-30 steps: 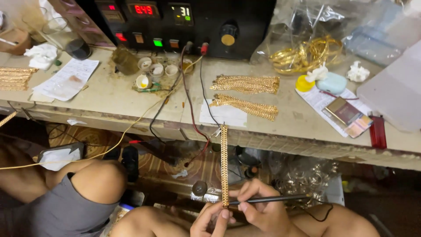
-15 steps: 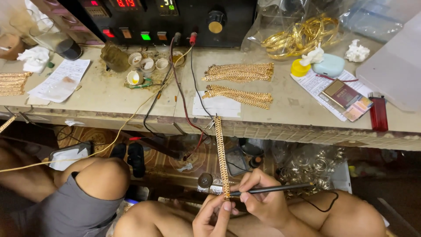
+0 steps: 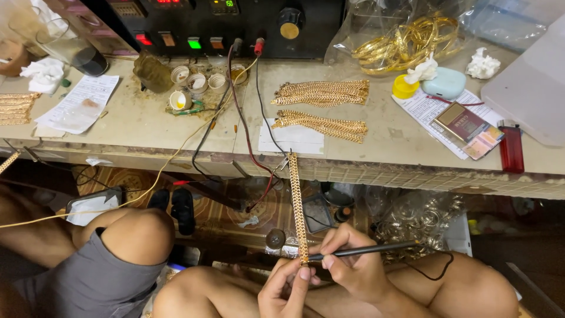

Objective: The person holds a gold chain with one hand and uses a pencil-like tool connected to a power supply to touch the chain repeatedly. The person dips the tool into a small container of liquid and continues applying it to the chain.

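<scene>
pinching the lower end of a long gold chain strip (image 3: 297, 206), the left hand (image 3: 285, 291) sits at bottom centre of the frame, thumb and forefinger closed on the strip, remaining fingers curled beneath. right hand (image 3: 353, 265), just right of it, grips a slim black pen-like tool (image 3: 365, 251) in a writing hold; tool lies near level, tip touching the strip just above the left fingertips. both hands rest above bare knees, wrists close together.

chain strip: runs near upright from the hands to the front edge of the workbench (image 3: 147, 126), where its top end is clipped at centre frame. taut, straight.

workbench edge: crosses the frame at mid height, chipped and worn. red and black wires (image 3: 256, 118) hang over it just left of the strip, dropping from the black power unit (image 3: 235, 17) at top centre.

on the bench, above the strip: two bundles of gold chain (image 3: 322, 93), a white paper slip (image 3: 291, 140). upper right: gold bangles in a clear bag (image 3: 406, 41), red lighter (image 3: 511, 148). upper left: small white cups (image 3: 194, 82), paper sheets (image 3: 79, 103).

open room: the gap under the bench edge around the strip is cluttered behind but free at the strip itself. another person's knee in grey shorts (image 3: 126, 241) fills lower left, well apart from the hands.
</scene>
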